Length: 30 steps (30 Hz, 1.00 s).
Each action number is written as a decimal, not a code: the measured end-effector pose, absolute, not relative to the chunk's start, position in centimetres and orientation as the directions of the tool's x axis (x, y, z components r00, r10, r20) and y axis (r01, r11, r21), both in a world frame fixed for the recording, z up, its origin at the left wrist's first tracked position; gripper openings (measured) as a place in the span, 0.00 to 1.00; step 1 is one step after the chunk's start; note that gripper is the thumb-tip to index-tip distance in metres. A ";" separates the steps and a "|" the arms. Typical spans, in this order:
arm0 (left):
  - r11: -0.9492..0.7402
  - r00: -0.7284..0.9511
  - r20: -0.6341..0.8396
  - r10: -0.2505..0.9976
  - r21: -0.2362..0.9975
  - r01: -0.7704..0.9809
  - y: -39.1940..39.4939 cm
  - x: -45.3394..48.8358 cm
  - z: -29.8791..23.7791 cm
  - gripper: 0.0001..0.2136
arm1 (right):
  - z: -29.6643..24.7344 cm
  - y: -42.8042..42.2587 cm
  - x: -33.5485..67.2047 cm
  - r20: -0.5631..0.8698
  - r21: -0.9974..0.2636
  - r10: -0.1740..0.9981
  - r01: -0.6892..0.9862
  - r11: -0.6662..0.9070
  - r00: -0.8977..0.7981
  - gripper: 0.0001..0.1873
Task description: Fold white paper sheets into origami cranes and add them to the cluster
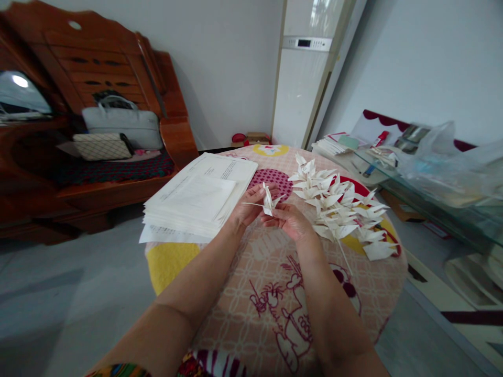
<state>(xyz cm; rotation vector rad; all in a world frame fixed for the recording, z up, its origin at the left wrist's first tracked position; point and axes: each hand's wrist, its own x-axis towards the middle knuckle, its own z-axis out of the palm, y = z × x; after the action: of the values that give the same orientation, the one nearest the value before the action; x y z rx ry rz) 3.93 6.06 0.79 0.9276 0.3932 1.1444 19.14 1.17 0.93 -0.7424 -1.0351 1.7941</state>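
A small white paper crane (268, 201) is held between my two hands over the middle of the round table. My left hand (248, 205) pinches it from the left, thumb on top. From the other side the fingers of my right hand (290, 219) close on its lower right edge. A thin pale strip sticks out leftward across my left fingers; whether it belongs to the crane I cannot tell. Several finished paper cranes (328, 201) lie spread to the right of my hands. On the left a thick stack of printed paper sheets (188, 196) has a smaller blank sheet (210, 198) on top.
A patterned cloth (251, 314) covers the round table. Behind at left stands a carved wooden chair (118, 63) with a grey handbag (121, 125) and a quilted purse (102, 146). At right, a glass table (432, 209) bears papers and plastic bags (440, 157). A tall air conditioner (302, 78) stands behind.
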 end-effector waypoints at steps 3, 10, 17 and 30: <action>0.158 0.483 0.157 0.861 0.821 -0.549 6.0 3.6 1.1 0.26 | 1.1 1.3 19.3 -0.043 -0.879 0.943 -0.437 -0.193 -0.329 0.19; 0.189 0.571 0.138 0.809 0.859 -0.476 6.2 3.1 0.9 0.24 | 1.1 1.5 19.7 -0.010 -0.870 0.977 -0.480 -0.113 -0.212 0.17; 0.188 0.519 0.106 0.848 0.857 -0.481 6.0 3.5 1.0 0.21 | 0.9 1.6 19.5 0.019 -0.853 0.985 -0.517 -0.075 -0.174 0.17; 0.135 0.403 0.014 0.915 0.932 -0.337 6.4 3.7 0.8 0.25 | 0.5 2.0 20.2 0.072 -0.875 0.997 -0.480 0.059 -0.009 0.14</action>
<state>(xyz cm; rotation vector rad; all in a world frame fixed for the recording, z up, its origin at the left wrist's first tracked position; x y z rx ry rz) 3.73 6.38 0.75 1.0647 0.6792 1.0155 20.21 1.98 0.52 -0.7747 -0.8833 1.3747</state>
